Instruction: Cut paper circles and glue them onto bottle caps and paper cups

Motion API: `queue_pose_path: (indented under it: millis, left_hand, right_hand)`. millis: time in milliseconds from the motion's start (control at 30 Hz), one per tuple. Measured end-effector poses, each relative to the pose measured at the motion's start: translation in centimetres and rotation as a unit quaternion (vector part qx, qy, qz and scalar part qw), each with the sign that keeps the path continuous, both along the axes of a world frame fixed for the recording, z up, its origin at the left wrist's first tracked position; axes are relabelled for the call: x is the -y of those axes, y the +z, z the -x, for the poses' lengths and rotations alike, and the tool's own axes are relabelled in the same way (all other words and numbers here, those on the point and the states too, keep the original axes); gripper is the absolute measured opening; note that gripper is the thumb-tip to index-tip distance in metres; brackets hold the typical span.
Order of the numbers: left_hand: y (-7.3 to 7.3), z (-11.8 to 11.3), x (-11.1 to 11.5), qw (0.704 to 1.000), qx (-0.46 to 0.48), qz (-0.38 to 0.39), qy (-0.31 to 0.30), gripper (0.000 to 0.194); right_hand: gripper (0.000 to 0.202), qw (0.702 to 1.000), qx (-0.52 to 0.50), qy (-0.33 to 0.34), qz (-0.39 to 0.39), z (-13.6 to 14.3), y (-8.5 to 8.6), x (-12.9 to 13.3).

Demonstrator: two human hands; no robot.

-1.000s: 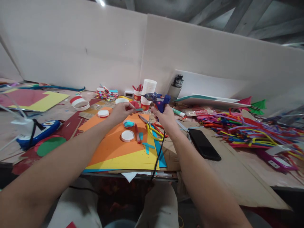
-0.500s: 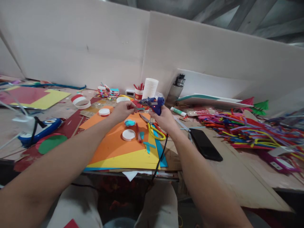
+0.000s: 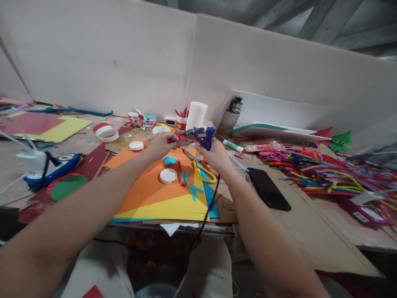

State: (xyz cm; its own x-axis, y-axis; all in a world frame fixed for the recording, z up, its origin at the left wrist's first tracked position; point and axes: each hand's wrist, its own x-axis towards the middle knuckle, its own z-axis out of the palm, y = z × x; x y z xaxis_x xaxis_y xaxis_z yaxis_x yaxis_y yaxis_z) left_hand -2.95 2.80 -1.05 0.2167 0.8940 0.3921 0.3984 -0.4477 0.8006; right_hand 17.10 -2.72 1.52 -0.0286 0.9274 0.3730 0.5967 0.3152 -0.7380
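Observation:
My right hand is wrapped round the handle of a blue glue gun, whose nozzle points left. A black cord hangs from it over the table edge. My left hand pinches a small teal paper strip close to the nozzle; whether they touch I cannot tell. Below the hands, on orange paper, lie a white ring-shaped cup piece, another with teal paper in it, and a red pen-like stick. Yellow-handled scissors rest beside several teal strips.
A stack of white paper cups stands at the back, near a cup of red sticks. At right are a black phone, a glue stick and a heap of pipe cleaners. A blue tool lies at left.
The glue gun has shifted very slightly right, with the nozzle a little farther from my left fingers. Both hands keep their hold, and the things on the table stay where they were.

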Motion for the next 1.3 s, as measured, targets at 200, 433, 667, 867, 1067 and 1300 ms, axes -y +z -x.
queue_pose_path:
  millis: [200,433,667,867,1067,1300]
  left_hand:
    - [0.1,0.0,0.1,1.0,0.002,-0.005,-0.006,0.007]
    - [-0.1,0.1,-0.1,1.0,-0.003,-0.006,-0.011,0.007]
    - [-0.1,0.0,-0.1,1.0,0.001,-0.005,-0.006,0.004]
    - [-0.3,0.2,-0.2,1.0,0.003,-0.018,-0.018,0.006]
    - [-0.2,-0.1,0.0,0.996,0.047,-0.008,-0.069,0.017]
    - [-0.1,-0.7,0.9,0.989,0.083,0.051,-0.114,0.026]
  right_hand:
    - [0.036,1.0,0.0,-0.004,0.003,0.0,0.0,0.0]
    - [0.035,1.0,0.0,-0.004,-0.005,-0.1,0.0,-0.1]
    - [0.035,1.0,0.005,-0.013,-0.005,-0.2,0.1,-0.1]
    - [0.037,0.999,0.021,-0.03,-0.007,-0.6,-0.2,-0.5]
    - [0.032,0.997,-0.01,-0.068,0.02,-1.6,-0.7,-1.7]
    - [0.019,0.987,0.008,-0.133,0.091,-5.6,-2.5,-4.5]
